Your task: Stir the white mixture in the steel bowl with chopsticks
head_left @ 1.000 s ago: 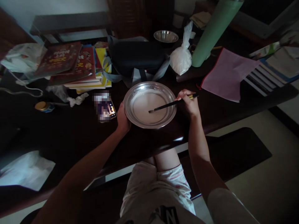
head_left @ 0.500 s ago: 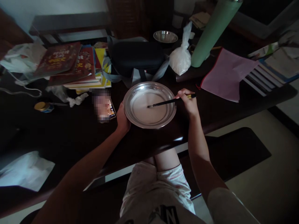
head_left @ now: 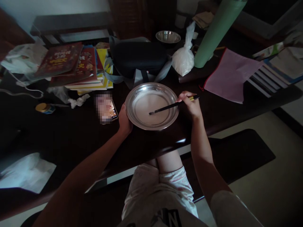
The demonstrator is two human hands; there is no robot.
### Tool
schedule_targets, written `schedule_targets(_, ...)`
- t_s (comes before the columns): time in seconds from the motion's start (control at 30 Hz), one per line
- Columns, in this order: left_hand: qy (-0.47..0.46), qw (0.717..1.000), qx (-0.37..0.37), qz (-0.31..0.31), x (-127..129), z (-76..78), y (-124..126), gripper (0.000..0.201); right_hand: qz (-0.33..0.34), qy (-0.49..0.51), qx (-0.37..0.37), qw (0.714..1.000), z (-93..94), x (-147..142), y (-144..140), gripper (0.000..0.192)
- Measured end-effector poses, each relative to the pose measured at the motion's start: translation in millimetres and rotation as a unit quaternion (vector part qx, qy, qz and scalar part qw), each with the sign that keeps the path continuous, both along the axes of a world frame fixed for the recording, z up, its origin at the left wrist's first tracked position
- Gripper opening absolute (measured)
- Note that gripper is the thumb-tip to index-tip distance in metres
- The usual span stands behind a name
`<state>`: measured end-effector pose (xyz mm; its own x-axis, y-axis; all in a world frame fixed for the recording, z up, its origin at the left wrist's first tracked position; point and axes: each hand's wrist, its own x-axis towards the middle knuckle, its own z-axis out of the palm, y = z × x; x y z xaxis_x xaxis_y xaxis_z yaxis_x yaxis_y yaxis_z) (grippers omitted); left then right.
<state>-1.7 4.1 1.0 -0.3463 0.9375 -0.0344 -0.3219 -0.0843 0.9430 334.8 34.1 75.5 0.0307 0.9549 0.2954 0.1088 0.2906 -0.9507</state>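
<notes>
A round metal bowl (head_left: pixel 152 125) sits on the dark table in front of me, holding a pale, milky liquid (head_left: pixel 146 102). My left hand (head_left: pixel 124 119) grips the bowl's left rim, its fingers partly hidden by the bowl. Black chopsticks (head_left: pixel 169 106) with gold bands near the upper end are pinched in my right hand (head_left: pixel 191 104). They slant over the right rim, and their whitish tips reach the liquid near the middle of the bowl. Left of my left hand lies a phone (head_left: pixel 114 112), its screen lit and partly blurred out.
Behind the bowl are a black case (head_left: pixel 139 58), a knotted plastic bag of white powder (head_left: pixel 183 61) and a tall green bottle (head_left: pixel 217 33). Books (head_left: pixel 59 60) are stacked at left, near a small gold-lidded jar (head_left: pixel 44 108). A pink mesh pouch (head_left: pixel 232 74) lies at right.
The chopstick tips have shifted a little toward me within the bowl. My left hand and the bowl stay in place.
</notes>
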Motion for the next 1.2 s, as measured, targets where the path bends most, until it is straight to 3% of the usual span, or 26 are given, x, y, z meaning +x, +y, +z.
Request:
schedule_targets(0.2, 0.011, 1.0, 0.003, -0.007, -2, 0.7, -1, 0.052, -0.031, 0.003, 0.009, 0.999, 2.0, 0, 0, 0.083)
schedule_targets(0.37, 0.019, 1.0, -0.001, 0.004, -4, -0.3, -1, 0.048, 0.007, -0.014, -0.007, 1.0, 3.8, -2, -1, 0.083)
schedule_targets(0.53, -0.019, 0.999, -0.031, 0.007, -2, 5.0, -2, 0.043, -0.041, 0.011, 0.01, 0.999, 1.7, 0, 1, 0.086)
schedule_targets(0.63, -0.021, 0.999, -0.039, 0.012, -2, 6.9, -2, 0.039, -0.009, 0.013, 0.001, 1.0, 0.3, 1, 0, 0.083)
schedule_targets(0.73, -0.007, 1.0, -0.022, 0.006, -3, 4.6, -2, 0.041, 0.014, -0.003, -0.012, 1.0, 0.3, 0, 0, 0.079)
schedule_targets(0.9, 0.013, 1.0, -0.005, 0.007, -4, -0.7, -1, 0.044, -0.033, 0.02, 0.008, 0.999, 1.0, 1, 0, 0.083)
schedule_targets(1.03, 0.006, 1.0, -0.005, 0.005, -4, -1.7, -1, 0.045, 0.008, -0.012, -0.007, 1.0, 3.6, -1, -1, 0.08)
schedule_targets(1.2, 0.007, 1.0, -0.002, 0.011, -4, -4.4, -1, 0.049, -0.041, 0.001, 0.004, 0.999, 4.3, -1, -1, 0.087)
